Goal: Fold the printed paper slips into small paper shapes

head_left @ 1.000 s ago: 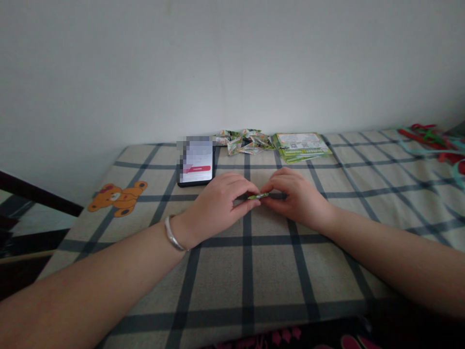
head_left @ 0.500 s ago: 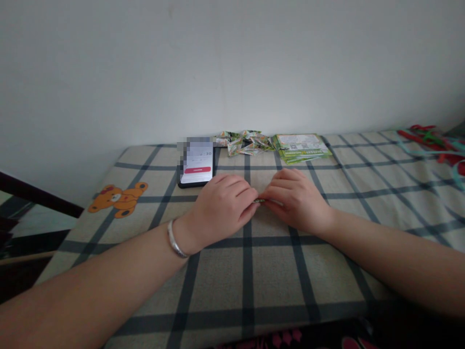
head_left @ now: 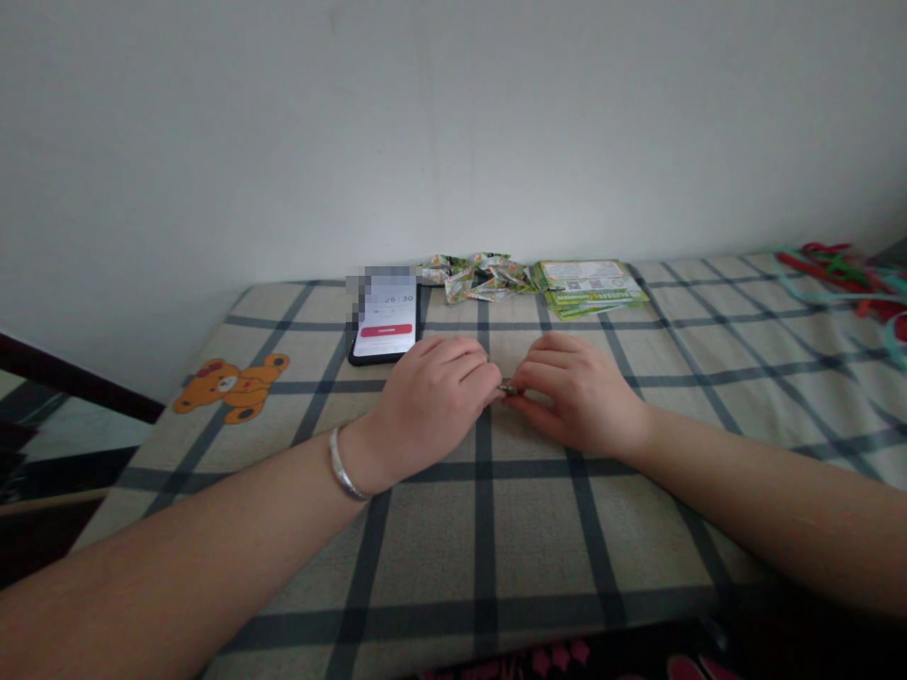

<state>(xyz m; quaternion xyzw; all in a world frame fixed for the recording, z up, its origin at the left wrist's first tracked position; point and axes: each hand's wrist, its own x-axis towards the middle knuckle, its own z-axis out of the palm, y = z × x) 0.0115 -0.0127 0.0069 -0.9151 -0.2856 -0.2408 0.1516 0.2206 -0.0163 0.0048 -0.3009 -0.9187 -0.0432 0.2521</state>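
My left hand (head_left: 439,399), with a silver bangle at the wrist, has its fingers pinched together. Facing it, my right hand (head_left: 577,392) curls its fingers in towards the same spot. A thin strip of folded printed paper (head_left: 507,388) runs between the two sets of fingertips, just above the checked cloth. Most of the strip is hidden by the fingers. Beyond the hands lie several small folded paper pieces (head_left: 488,280) with green and white print. Beside them rests a stack of green-and-white printed leaflets (head_left: 588,286).
Behind my left hand a black phone (head_left: 386,326) lies with its lit screen up. A brown bear figure (head_left: 232,387) shows on the checked tablecloth (head_left: 425,557) at left. Red and turquoise ribbons (head_left: 850,283) lie at far right. A pale wall (head_left: 453,132) rises behind.
Both hands hold nearly the same place, with the fingertips shifting slightly. A bit more of the paper strip's dark edge shows between them.
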